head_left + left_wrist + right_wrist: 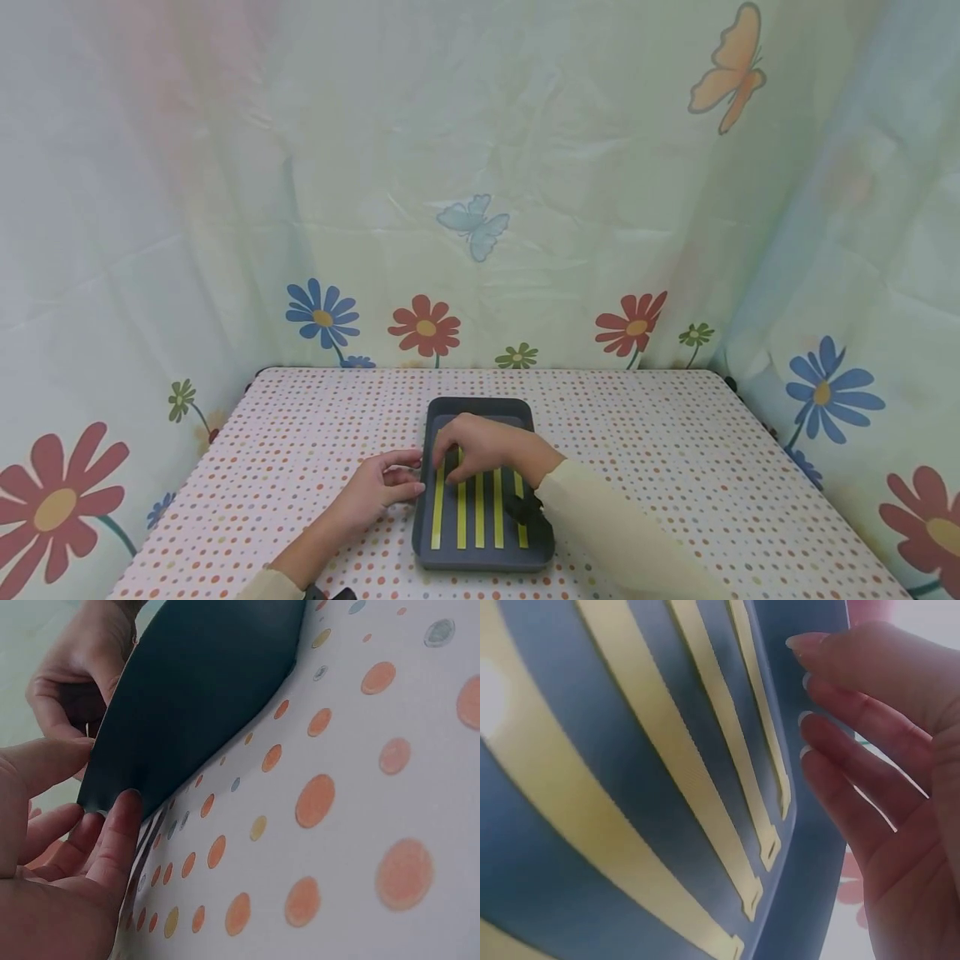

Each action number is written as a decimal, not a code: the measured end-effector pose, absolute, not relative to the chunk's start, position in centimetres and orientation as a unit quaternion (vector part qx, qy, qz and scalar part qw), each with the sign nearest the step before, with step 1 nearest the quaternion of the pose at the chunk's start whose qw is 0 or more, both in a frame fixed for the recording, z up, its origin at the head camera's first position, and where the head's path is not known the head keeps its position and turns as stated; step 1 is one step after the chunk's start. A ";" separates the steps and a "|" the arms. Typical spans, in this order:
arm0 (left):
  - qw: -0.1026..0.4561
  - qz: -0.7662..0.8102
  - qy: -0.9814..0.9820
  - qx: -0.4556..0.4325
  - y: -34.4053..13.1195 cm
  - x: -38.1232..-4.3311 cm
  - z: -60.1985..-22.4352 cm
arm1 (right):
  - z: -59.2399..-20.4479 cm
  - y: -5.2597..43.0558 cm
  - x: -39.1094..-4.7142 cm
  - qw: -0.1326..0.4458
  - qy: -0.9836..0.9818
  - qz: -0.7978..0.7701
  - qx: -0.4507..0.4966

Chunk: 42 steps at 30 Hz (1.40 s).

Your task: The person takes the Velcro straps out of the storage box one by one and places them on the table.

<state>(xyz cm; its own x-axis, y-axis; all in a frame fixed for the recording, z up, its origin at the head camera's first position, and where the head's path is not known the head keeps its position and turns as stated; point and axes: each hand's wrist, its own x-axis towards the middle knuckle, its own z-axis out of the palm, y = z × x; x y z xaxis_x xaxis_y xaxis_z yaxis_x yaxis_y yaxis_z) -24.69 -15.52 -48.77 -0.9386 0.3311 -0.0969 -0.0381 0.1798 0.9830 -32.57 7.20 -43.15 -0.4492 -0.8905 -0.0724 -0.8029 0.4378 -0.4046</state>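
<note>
A dark grey tray sits on the dotted table, with several yellow slotted straps lying lengthwise inside. My left hand is at the tray's left side, thumb and fingertips touching its wall and rim. Over the tray reaches my right hand, fingers pointing down near the far end of the leftmost strap. In the right wrist view its fingers are loosely bent and hold nothing. Each strap there ends in a small slotted head. The right hand hides part of the straps in the head view.
Dotted cloth covers the table around the tray. A curtain printed with flowers and butterflies rises behind the table and at both sides. A black device is on the right wrist, overlapping the tray's near right part.
</note>
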 end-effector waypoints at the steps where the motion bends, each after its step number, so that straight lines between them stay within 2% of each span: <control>1: 0.146 0.633 0.754 0.097 -15.5 -24.7 -48.8 | -43.2 7.1 -32.7 0.140 0.836 -0.156 -0.507; 14: 0.144 0.636 0.754 0.086 -15.3 -24.3 -48.5 | -44.0 6.1 -33.7 0.170 0.845 -0.128 -0.491; 42: 0.163 0.671 0.721 0.059 -15.4 -24.5 -48.9 | -44.7 5.2 -33.5 0.163 0.841 -0.110 -0.504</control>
